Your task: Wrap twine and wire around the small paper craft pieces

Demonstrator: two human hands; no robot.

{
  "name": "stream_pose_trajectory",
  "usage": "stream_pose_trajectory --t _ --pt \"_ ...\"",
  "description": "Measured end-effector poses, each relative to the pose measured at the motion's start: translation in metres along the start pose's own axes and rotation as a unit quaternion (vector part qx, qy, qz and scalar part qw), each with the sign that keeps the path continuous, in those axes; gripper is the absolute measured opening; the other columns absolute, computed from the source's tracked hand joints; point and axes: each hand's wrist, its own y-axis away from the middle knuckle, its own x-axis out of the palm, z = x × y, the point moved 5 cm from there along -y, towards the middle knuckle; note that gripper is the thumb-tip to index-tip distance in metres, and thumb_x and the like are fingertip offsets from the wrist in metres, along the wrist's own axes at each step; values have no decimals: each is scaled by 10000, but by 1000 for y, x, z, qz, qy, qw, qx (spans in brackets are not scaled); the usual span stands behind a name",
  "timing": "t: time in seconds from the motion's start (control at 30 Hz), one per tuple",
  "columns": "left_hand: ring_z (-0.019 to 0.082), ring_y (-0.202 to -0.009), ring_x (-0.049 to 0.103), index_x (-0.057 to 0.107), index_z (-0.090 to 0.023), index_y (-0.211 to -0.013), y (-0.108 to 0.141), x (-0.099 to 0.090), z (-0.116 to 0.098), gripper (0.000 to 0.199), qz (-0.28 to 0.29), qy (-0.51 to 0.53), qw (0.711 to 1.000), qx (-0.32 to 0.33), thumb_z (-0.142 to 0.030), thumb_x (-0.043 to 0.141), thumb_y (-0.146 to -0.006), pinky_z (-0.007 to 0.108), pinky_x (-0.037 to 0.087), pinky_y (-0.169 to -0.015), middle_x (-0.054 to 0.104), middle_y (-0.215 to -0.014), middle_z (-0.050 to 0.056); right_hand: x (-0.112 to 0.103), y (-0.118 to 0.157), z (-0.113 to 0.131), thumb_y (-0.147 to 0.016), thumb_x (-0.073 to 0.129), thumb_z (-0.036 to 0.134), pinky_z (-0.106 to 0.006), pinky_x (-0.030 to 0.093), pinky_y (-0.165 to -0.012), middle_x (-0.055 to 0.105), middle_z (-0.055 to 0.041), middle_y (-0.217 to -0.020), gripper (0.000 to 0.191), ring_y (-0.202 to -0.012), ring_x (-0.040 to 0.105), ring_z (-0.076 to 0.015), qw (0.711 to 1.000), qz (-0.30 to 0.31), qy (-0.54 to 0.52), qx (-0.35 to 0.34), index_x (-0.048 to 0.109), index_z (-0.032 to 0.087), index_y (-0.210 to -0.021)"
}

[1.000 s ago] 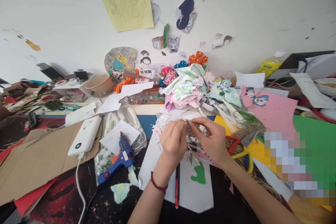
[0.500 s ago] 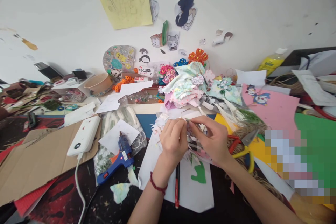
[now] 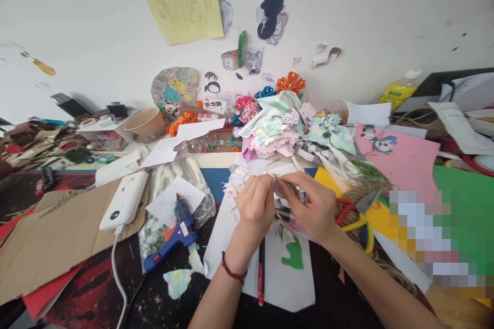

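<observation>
My left hand (image 3: 257, 203) and my right hand (image 3: 312, 204) meet over a white sheet of paper (image 3: 287, 290). Both are closed in a pinch, fingertips almost touching. What they pinch is tiny and mostly hidden; a thin curved strand shows just above the fingertips. Patterned fabric scraps (image 3: 285, 214) lie below the hands. A green cut-out piece (image 3: 293, 254) rests on the paper, beside a red and black pencil (image 3: 261, 277) that runs under my left hand. Pale shredded scraps (image 3: 233, 185) lie left of my left hand.
A blue glue gun (image 3: 181, 231) stands at left, near a white power bank (image 3: 125, 200) with a cable on cardboard (image 3: 57, 236). Scissors with red and yellow handles (image 3: 358, 221) lie by my right wrist. Fabric pieces (image 3: 270, 133) are heaped at the back.
My right hand's fingers have shifted slightly at the pinch, with the index finger a little more bent. Otherwise the scene is nearly the same.
</observation>
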Motion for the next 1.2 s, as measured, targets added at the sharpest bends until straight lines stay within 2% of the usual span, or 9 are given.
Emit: stream_pose_trajectory --t 0.43,0.63,0.73,0.83,0.9,1.0,1.2 --pt "142 -663 574 555 -166 -946 -1 -2 -1 111 32 -33 999 22 -78 489 -961 273 440 -637 650 -756 42 -1 -1 2 -899 626 139 -291 537 -654 713 -39 -774 91 -692 659 -162 999 -17 24 -25 678 210 -922" --pt "149 -619 519 555 -161 -857 -3 -2 1 134 87 -91 992 14 -104 495 -963 281 384 -602 612 -699 29 -3 -5 -12 -885 676 199 -274 539 -655 737 -25 -807 12 -698 674 -157 998 -8 27 59 682 210 -884" --pt "149 -582 479 535 -173 -770 0 1 3 197 97 -108 989 15 -92 514 -948 290 339 -571 550 -623 9 1 -5 -20 -871 702 248 -283 554 -662 746 -23 -819 47 -706 689 -168 995 20 5 101 690 208 -892" --pt "147 -592 482 536 -171 -773 1 4 6 204 106 -98 990 2 -84 499 -954 281 339 -575 538 -624 6 6 -4 -24 -877 697 262 -282 556 -648 751 -29 -820 59 -706 698 -174 992 55 -2 115 697 203 -884" --pt "149 -612 488 533 -170 -781 1 5 7 202 119 -89 989 -11 -90 487 -962 281 342 -584 543 -640 11 7 -5 -24 -893 673 230 -276 551 -640 752 -34 -816 43 -715 701 -175 993 63 9 102 696 200 -873" --pt "153 -618 469 503 -176 -759 2 8 7 221 142 -75 986 -34 -96 479 -964 294 325 -583 525 -644 11 5 -7 -21 -902 643 156 -268 551 -650 744 -45 -805 60 -711 695 -168 997 47 32 45 689 189 -884" --pt "132 -590 413 430 -193 -736 6 10 6 269 132 -13 989 -71 -42 462 -956 287 283 -569 442 -624 -17 3 -7 -13 -899 565 36 -295 566 -705 731 -71 -808 182 -747 686 -181 995 19 61 -72 671 174 -956"
